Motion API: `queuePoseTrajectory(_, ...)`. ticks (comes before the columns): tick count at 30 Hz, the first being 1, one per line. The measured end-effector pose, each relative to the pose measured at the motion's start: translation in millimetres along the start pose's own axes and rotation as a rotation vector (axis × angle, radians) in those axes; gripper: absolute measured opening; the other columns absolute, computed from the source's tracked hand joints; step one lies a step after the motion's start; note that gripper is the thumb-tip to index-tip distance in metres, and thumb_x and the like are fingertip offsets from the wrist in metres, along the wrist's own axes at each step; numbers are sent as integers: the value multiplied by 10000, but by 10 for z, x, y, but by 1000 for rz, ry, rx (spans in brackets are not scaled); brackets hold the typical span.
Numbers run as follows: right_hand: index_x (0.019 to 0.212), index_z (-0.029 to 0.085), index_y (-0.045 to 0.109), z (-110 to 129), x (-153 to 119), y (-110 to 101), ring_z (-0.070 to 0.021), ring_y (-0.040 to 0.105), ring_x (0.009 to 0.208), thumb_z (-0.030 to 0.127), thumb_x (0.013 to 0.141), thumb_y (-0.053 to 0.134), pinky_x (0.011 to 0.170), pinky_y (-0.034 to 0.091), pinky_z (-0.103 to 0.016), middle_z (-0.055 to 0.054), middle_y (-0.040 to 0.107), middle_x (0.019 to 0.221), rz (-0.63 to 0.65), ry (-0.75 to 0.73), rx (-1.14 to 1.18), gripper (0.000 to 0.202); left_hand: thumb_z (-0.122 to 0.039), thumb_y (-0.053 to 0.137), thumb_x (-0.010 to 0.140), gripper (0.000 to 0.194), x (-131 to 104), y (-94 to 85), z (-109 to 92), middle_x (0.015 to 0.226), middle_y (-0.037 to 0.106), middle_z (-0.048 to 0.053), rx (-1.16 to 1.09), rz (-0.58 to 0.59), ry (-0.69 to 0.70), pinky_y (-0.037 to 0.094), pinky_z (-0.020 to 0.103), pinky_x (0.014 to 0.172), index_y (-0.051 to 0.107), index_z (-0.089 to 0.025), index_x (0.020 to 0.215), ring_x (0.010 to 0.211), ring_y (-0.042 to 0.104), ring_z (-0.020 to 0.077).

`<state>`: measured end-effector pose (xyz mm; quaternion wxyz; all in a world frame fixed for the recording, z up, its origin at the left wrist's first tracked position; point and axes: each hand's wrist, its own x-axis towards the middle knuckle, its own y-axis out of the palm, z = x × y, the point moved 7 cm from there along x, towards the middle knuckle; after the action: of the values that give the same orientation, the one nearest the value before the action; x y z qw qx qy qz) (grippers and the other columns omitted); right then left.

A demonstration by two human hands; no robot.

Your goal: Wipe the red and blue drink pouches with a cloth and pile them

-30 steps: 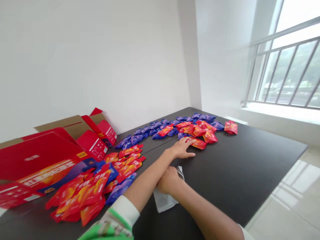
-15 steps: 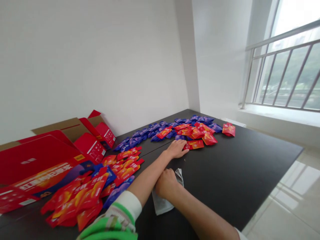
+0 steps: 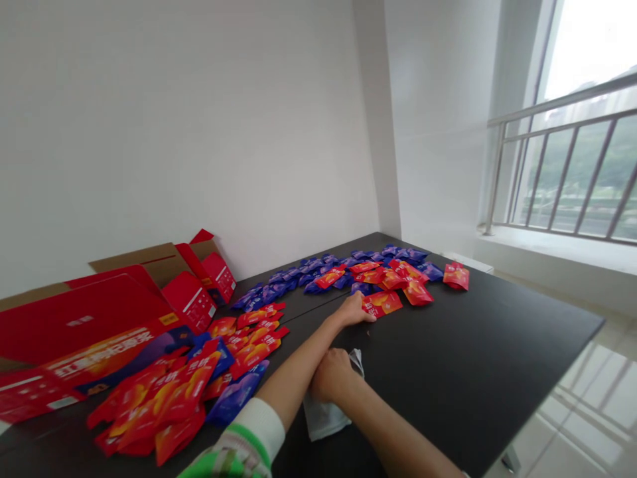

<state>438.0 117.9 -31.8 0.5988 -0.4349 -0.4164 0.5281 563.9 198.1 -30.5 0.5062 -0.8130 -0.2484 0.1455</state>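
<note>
On the black desk point(image 3: 448, 358), open red boxes point(image 3: 99, 325) stand along the wall-side edge, red and blue pouches point(image 3: 174, 392) heaped before them, more pouches point(image 3: 393, 277) toward the far corner. The right hand point(image 3: 334, 376) makes a fist over a grey cloth point(image 3: 323, 419); the left hand point(image 3: 354, 309) pinches a red pouch point(image 3: 385, 304) near those far pouches.
</note>
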Motion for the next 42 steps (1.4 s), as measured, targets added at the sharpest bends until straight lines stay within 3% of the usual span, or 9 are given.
queuePoseTrajectory(4,1010,135,646,-55,-21,-58,-268,608,916,224,748,534,748,478,-377,-144,646,995,23,29,-2,299,-282,620,689,303,-233,-87,90,723,648,39,-186,-8,-31,444,232,572,502,-126,921,604,600,132)
queuePoseTrajectory(7,1085,107,589,-211,-32,-154,-243,613,897,208,808,483,714,491,-352,-143,633,995,-2,129,2,314,-258,526,741,164,-450,-282,204,637,619,6,-296,-76,-36,420,204,529,490,-137,845,523,564,98)
queuePoseTrajectory(14,1144,158,509,-500,-87,-417,-171,544,951,355,866,505,806,475,-380,-72,531,1128,-56,200,2,341,-357,479,744,188,-1415,-911,734,473,544,-40,-378,-266,-99,404,222,561,453,-173,710,497,553,122)
queuePoseTrajectory(18,1148,163,509,-390,-111,-471,-174,540,963,347,871,498,812,471,-381,-76,524,1142,-70,119,18,334,-407,472,737,232,-2050,-711,976,491,575,-19,-426,-186,-239,364,222,472,433,-185,681,414,524,123)
queuePoseTrajectory(21,1146,154,504,-85,-141,-345,-175,546,948,358,864,504,806,468,-377,-74,537,1114,-57,37,36,349,-401,420,766,227,-2351,-441,1028,539,602,-5,-419,-143,-285,342,222,426,458,-180,727,392,507,121)
queuePoseTrajectory(26,1049,152,483,474,-174,-110,-214,585,901,200,760,518,782,435,-333,-88,607,959,-130,-231,-3,295,-261,387,734,144,-2490,-278,1001,488,550,-27,-359,-168,-270,354,220,430,498,-170,735,396,495,119)
queuePoseTrajectory(31,1019,145,475,129,-88,-180,-221,586,916,115,811,360,779,408,-334,-124,602,959,-234,93,-62,240,-361,365,793,232,-2481,-290,981,503,562,-22,-315,-181,-287,333,208,418,479,-179,705,378,471,105)
queuePoseTrajectory(37,1014,147,478,447,-135,-59,-232,599,858,192,710,529,731,426,-333,-110,612,936,-119,-229,-51,312,-346,397,761,185,-2484,-290,1025,496,547,-29,-344,-197,-296,346,218,422,480,-184,725,393,489,121)
queuePoseTrajectory(42,1044,132,477,37,-97,-232,-226,593,912,105,828,355,775,414,-350,-146,602,941,-257,147,-83,250,-470,426,741,285,-2454,-262,1068,477,542,-37,-331,-172,-333,315,209,408,430,-197,661,364,456,107)
